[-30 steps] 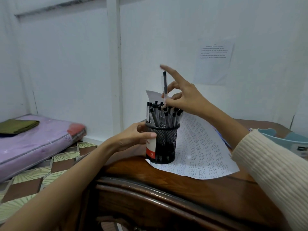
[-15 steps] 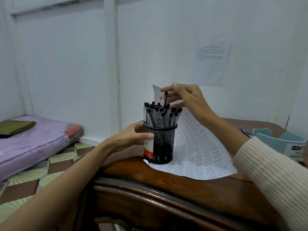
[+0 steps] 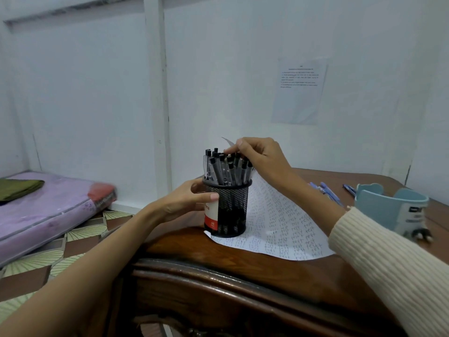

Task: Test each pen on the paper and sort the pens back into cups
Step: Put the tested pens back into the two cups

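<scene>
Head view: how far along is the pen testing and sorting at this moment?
Well along, it seems. Done: the paper is covered in rows of handwritten test words, and the black mesh cup is packed with pens. In hand: the left hand grips that cup while the right hand touches the pen tops; a pinch is unclear. Left: a few blue pens lie on the table by the blue cup.

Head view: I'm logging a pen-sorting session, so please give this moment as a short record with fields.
Black mesh cup: upright on the paper, full of black-capped pens
Left hand: holds the cup's side
Right hand: fingertips at the pen tops; whether it pinches one is unclear
Blue cup: to the right, contents hidden
Blue pens: lying loose on the table
</scene>
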Demonstrator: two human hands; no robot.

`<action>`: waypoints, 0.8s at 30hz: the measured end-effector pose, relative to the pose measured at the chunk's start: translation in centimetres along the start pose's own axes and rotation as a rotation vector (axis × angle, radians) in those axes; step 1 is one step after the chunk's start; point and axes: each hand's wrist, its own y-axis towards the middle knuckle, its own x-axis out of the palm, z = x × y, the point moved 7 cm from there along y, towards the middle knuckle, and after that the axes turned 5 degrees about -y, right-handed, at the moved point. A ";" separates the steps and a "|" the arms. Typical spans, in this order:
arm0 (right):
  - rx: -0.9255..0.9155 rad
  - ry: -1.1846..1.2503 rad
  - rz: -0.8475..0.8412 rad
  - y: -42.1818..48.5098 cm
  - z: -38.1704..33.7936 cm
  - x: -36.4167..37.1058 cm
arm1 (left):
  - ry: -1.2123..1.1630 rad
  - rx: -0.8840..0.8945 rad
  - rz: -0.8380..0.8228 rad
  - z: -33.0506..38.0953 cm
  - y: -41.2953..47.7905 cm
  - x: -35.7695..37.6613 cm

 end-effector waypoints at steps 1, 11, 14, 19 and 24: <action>-0.008 -0.033 -0.009 -0.1 -0.3 -0.1 | 0.007 0.003 0.005 0.0 0.1 0.0; 0.079 -0.312 0.045 0.7 -2.1 -8.4 | -0.200 0.188 0.332 9.4 2.3 -3.6; 0.201 -0.370 0.066 1.2 -1.6 -12.8 | -0.024 0.250 0.325 16.3 4.3 -2.6; 0.389 -0.407 0.121 0.5 0.8 -20.0 | 0.443 0.191 0.145 20.9 8.5 4.9; 0.598 -0.462 0.140 -2.2 6.5 -24.9 | 0.729 0.065 0.013 20.0 13.7 13.0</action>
